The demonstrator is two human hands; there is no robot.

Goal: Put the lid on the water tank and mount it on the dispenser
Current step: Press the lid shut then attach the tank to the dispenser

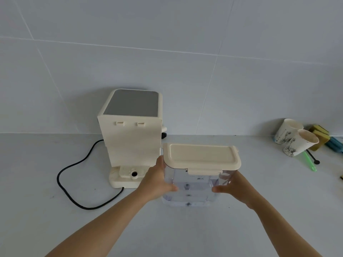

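Observation:
A clear plastic water tank stands on the grey counter with a cream lid sitting on top of it. My left hand grips the tank's left side and my right hand grips its right side. The cream dispenser stands just to the left, its back facing me, with two slots near the top and a base socket at the bottom. The tank is beside the dispenser, apart from its base.
A black power cord loops across the counter left of the dispenser. At the far right stand two paper cups, yellow sponges, a green stick and a black stirrer. A tiled wall rises behind.

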